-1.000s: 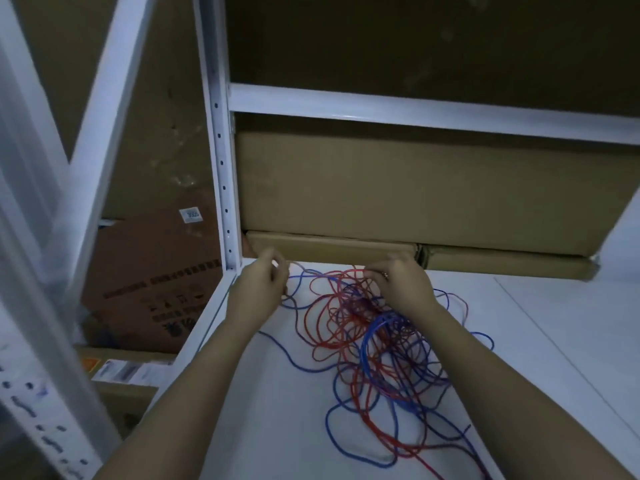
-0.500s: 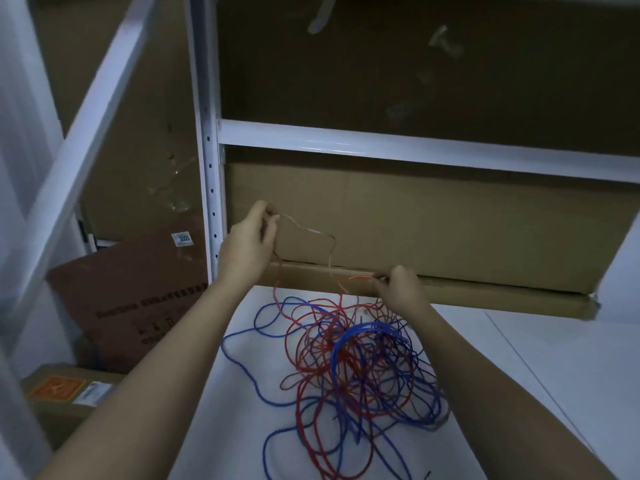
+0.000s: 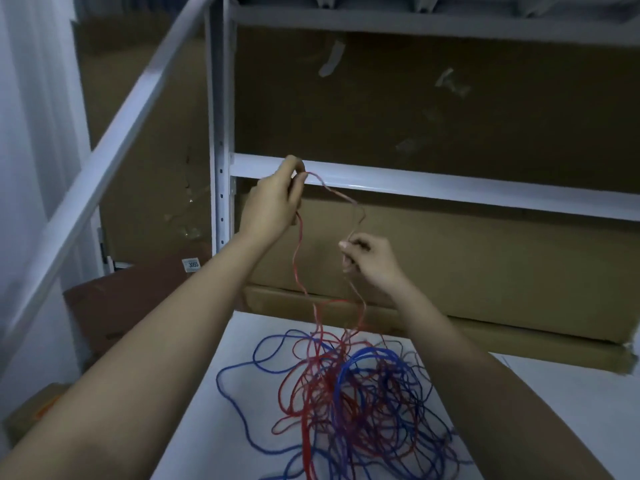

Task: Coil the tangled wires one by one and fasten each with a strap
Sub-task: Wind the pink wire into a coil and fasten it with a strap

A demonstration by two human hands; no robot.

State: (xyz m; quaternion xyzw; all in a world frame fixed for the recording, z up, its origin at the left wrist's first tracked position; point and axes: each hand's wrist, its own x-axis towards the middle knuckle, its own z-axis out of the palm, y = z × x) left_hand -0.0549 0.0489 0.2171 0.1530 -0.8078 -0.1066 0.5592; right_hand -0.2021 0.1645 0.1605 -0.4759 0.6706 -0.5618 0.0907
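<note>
Head camera view, looking down at two bare arms that reach over a white bench [image 3: 194, 441].

Far on the left, a white slanted bar [image 3: 114, 133] runs up across the picture. Below it lie a dark brown box [image 3: 138, 306] with a small white label, and another box [image 3: 31, 417] with an orange mark, low in the corner.

Next comes a white upright post [image 3: 219, 133] with small holes in it. A white shelf rail [image 3: 450, 188] goes from the post to the right. Big brown cardboard [image 3: 485, 265] stands behind the rail.

The left hand [image 3: 273, 202] is raised high, just in front of the rail. Its fingers [image 3: 298, 183] are curled and pinch a red wire [image 3: 298, 258] near its end. From there the red wire hangs down in a wavy line to the pile.

The right hand [image 3: 370, 261] is lower and a bit to the right, well above the bench. Its fingers [image 3: 349, 245] are curled and pinch the same red wire. A loop of the wire arches between the two hands.

On the bench, under the hands, lies the tangled pile [image 3: 360, 403] of red and blue wires. A blue wire [image 3: 239, 403] loops out on the left side of the pile. The wires are all mixed up, and I cannot tell how many there are.
</note>
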